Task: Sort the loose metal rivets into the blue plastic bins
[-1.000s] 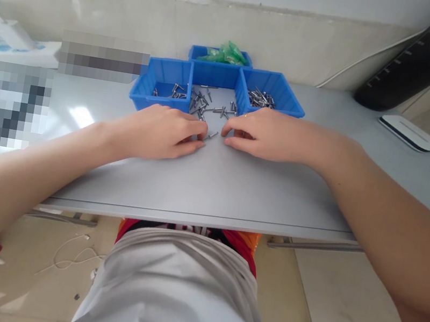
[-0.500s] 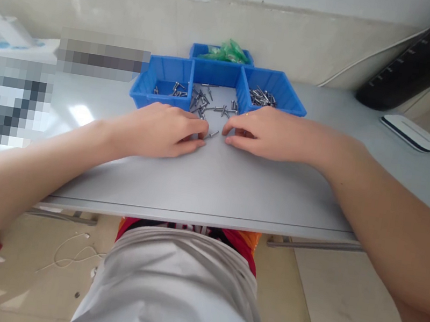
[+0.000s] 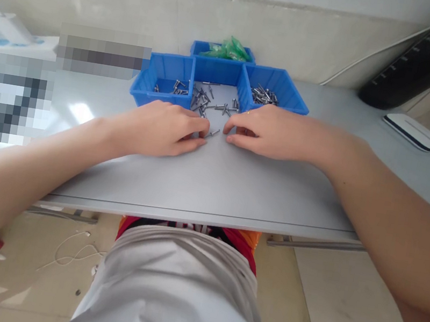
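Note:
Both of my hands rest low over the grey table, fingers loosely curved and thumbs apart from the index fingers. A single silver blind rivet [image 3: 214, 132] lies between them, right by the fingertips of my left hand [image 3: 163, 128]; whether they touch it I cannot tell. My right hand [image 3: 271, 132] is a little to the right of that rivet, with nothing visible in its fingers. Behind the hands, several loose rivets [image 3: 200, 99] are scattered on the table. More rivets lie in the left blue bin [image 3: 140, 89] and in a heap in the right blue bin [image 3: 291, 94].
A third blue bin [image 3: 218, 70] at the back holds green plastic packets [image 3: 232, 49]. A black cylinder [image 3: 414, 62] and a white flat device [image 3: 417, 133] stand at the right. The table's front edge [image 3: 206, 218] runs close to my body. A white cable [image 3: 78, 253] lies on the floor.
The view has shifted very slightly. My hands and the rivets keep the same places.

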`<action>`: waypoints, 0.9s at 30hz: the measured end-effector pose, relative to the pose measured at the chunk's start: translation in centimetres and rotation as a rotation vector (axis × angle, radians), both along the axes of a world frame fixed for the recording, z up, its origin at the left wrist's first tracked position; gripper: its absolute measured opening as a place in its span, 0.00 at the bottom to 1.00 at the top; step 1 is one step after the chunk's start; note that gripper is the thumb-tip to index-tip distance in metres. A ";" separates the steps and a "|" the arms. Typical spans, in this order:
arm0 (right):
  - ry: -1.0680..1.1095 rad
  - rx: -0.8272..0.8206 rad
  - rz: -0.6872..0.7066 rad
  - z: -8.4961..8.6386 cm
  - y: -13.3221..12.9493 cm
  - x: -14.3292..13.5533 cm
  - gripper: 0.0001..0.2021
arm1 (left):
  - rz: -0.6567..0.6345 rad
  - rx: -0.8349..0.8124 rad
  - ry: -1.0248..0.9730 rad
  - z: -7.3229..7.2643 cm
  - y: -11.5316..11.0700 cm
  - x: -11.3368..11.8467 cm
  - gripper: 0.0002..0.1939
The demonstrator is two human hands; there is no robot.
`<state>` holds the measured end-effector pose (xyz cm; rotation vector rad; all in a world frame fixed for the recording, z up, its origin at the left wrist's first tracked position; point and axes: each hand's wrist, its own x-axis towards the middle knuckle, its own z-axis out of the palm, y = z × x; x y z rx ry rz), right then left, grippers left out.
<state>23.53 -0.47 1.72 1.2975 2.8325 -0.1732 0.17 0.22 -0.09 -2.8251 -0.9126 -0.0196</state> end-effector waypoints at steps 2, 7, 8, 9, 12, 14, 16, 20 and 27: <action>-0.008 -0.010 -0.006 0.1 -0.1 0.0 0.17 | 0.001 -0.006 -0.002 0.1 0.0 0.0 0.15; -0.018 0.017 0.003 -0.1 0.2 0.1 0.16 | -0.005 -0.014 -0.008 0.2 -0.1 0.0 0.14; -0.016 0.021 0.011 -0.2 0.2 0.1 0.16 | -0.006 -0.013 -0.010 0.2 -0.1 0.0 0.14; -0.012 0.025 0.019 -0.2 0.3 0.1 0.16 | -0.004 -0.013 -0.011 0.1 -0.1 0.0 0.15; -0.002 0.037 0.039 -0.3 0.3 0.2 0.16 | 0.005 -0.012 -0.005 0.1 -0.1 0.0 0.15; 0.000 0.040 0.043 -0.3 0.3 0.2 0.16 | 0.009 -0.012 0.002 0.1 -0.1 0.1 0.16; 0.000 0.036 0.040 -0.3 0.3 0.2 0.17 | 0.009 -0.011 0.007 0.2 -0.1 0.1 0.15; -0.003 0.032 0.030 -0.2 0.2 0.1 0.17 | 0.013 -0.017 0.004 0.2 -0.2 0.1 0.15; -0.001 0.017 0.014 -0.1 0.1 0.1 0.16 | 0.005 -0.017 -0.013 0.0 0.0 0.0 0.16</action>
